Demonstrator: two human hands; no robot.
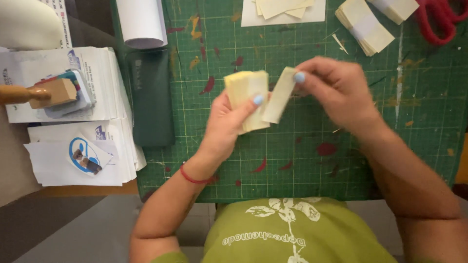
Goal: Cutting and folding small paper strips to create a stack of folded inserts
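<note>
My left hand (228, 122) grips a small stack of pale yellow paper slips (246, 90) above a green cutting mat (302, 156), thumb pressed on its front. My right hand (336, 90) pinches a single pale yellow strip (279, 96) by its upper end; the strip hangs right beside the stack and touches or nearly touches it. Both hands are held over the middle of the mat.
Banded bundles of pale slips (364, 25) and red scissors (438, 22) lie at the far right. A white sheet with more slips (282, 10) is at the top. A dark green case (151, 97), a paper roll (141, 22), printed paper stacks (73, 146) and a wooden stamp (36, 93) lie left.
</note>
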